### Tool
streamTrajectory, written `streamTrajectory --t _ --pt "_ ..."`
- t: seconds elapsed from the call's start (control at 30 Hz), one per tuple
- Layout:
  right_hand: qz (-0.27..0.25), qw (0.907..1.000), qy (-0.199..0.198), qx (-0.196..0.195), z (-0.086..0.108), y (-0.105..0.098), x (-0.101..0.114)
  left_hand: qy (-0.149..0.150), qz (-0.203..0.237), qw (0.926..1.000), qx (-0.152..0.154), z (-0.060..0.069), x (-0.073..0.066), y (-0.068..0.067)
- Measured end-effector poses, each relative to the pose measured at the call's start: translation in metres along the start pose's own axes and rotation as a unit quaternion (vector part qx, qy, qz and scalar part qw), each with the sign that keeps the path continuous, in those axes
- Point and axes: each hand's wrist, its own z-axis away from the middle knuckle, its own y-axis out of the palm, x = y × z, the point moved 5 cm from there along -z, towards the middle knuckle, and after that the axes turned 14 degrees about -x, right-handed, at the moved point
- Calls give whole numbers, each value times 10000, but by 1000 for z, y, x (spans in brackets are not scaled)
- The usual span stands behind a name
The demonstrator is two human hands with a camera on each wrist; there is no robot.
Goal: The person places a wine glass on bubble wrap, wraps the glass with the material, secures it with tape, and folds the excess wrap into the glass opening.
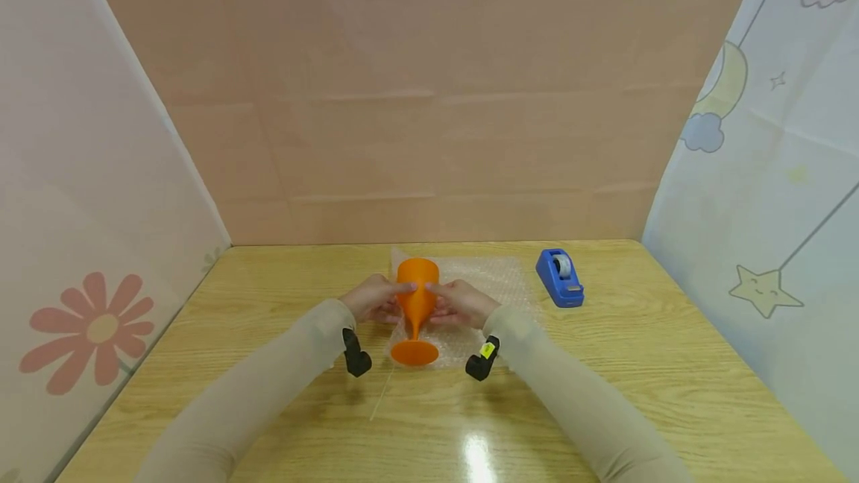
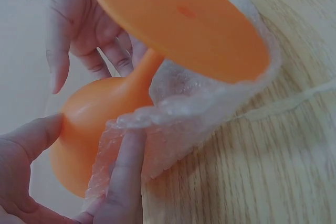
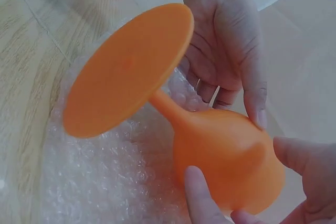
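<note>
An orange goblet (image 1: 418, 282) lies on a sheet of bubble wrap (image 1: 499, 274), its round foot (image 1: 414, 352) toward the person. My left hand (image 1: 372, 299) holds the bowl from the left, thumb on top. In the left wrist view a finger (image 2: 127, 169) of it lies against a raised edge of the wrap (image 2: 178, 108) beside the goblet (image 2: 84, 124). From the other side my right hand (image 1: 467, 304) grips the bowl; in the right wrist view its thumb (image 3: 294, 153) and a finger (image 3: 201, 195) touch the orange surface (image 3: 231, 161). Some fingertips are hidden.
A blue tape dispenser (image 1: 560, 279) with a roll of tape stands on the wooden table (image 1: 637, 334), right of the wrap. A thin pale strip (image 1: 382, 393) runs from the wrap toward the near edge. Covered walls rise behind and on both sides.
</note>
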Motion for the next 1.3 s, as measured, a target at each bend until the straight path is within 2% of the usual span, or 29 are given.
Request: streamTrajectory --t 0.33,0.77,0.97,1.17,1.3 --pt "56 9997 -125 213 0 3 0 25 -1 10000 47 1 -2 2" --pt "-58 9998 28 191 1 -5 -1 192 -218 9996 2 7 -10 5" --pt "-66 9999 108 14 1 -13 -2 71 -82 9999 -16 6 -16 8" --pt "-8 9998 161 93 0 -21 -3 -182 352 9992 -34 4 -20 11" --pt "-48 9997 170 143 -1 -26 -4 -71 361 9993 -32 4 -23 13"
